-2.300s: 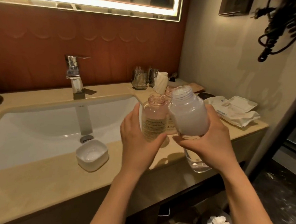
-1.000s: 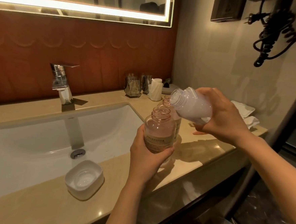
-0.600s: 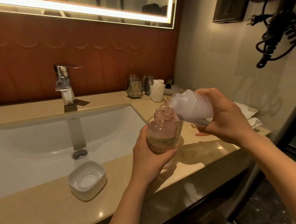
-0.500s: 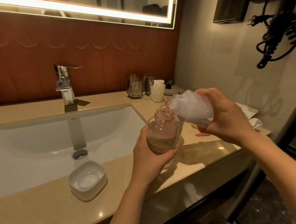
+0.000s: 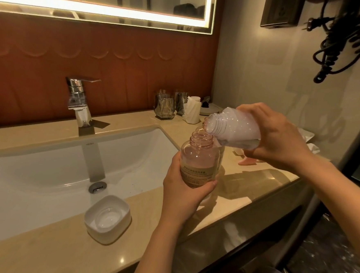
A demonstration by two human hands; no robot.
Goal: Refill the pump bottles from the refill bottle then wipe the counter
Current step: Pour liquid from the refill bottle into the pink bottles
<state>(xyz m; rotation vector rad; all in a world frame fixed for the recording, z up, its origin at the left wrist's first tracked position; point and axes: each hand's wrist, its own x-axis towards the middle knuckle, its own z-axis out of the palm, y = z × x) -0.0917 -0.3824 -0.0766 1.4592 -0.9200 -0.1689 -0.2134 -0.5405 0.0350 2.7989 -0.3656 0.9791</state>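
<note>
Left hand (image 5: 183, 192) is wrapped around the lower body of an uncapped pink pump bottle (image 5: 199, 161), fingers closed on its label, and the bottle is held upright just above the front edge of the bench (image 5: 256, 184), beside the sink basin (image 5: 44, 169). This grip is judged to steady the narrow neck as a target and to keep any spill near the basin. Right hand (image 5: 274, 141) is closed around the base of the white refill bottle (image 5: 235, 129), which is tilted with its open threaded mouth lowered toward, and slightly above and behind, the pink bottle's opening. No stream of liquid can be made out between the two mouths. The pink bottle appears partly filled, though the level cannot be read with certainty. A second uncapped pump bottle (image 5: 221, 158) is noted standing on the bench directly behind the held one, mostly hidden. A white soap dish (image 5: 107, 218) is set on the front ledge, well clear of the pour. Crumpled tissues (image 5: 310, 143) lie at the far right of the bench. Refilling is judged to be in hand; wiping is not yet begun
</note>
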